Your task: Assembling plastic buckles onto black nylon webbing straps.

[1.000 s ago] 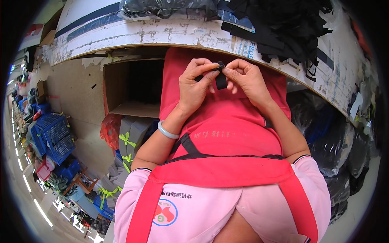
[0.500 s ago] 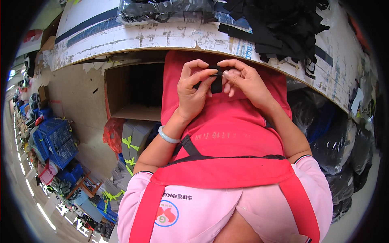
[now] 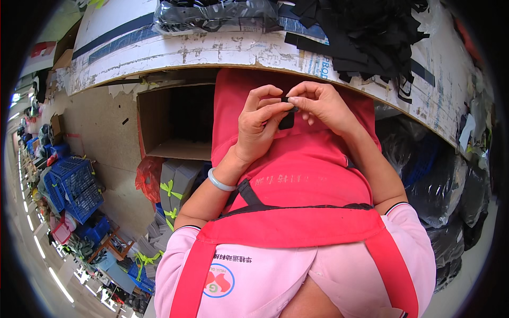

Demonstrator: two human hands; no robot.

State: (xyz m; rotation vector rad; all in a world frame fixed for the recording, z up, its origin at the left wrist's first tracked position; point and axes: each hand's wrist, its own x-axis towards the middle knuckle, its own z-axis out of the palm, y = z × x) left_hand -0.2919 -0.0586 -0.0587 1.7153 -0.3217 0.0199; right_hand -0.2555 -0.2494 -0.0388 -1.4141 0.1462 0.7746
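Observation:
Above my lap, both hands meet at a short piece of black strap [image 3: 287, 122]. My left hand [image 3: 257, 124] pinches it between thumb and fingers. My right hand [image 3: 324, 108] also grips its upper end, thumb against index finger, with the other fingers curled below. A small dark part shows between the fingertips, too small to make out. Beneath the hands spreads my red apron [image 3: 307, 180]. On the table beyond lies a heap of black straps [image 3: 371, 40].
The worn white table edge [image 3: 212, 55] curves ahead, bearing a clear bag of black items [image 3: 217, 18]. Under it stands an open cardboard box [image 3: 175, 148]. Grey bundles tied with green ribbon [image 3: 172, 185] lie at left, filled plastic bags [image 3: 435, 180] at right. Blue crates [image 3: 77, 188] stand farther left.
My hands have come slightly lower and nearer to me. The left fingers have shifted along the strap, and less of the strap shows below them.

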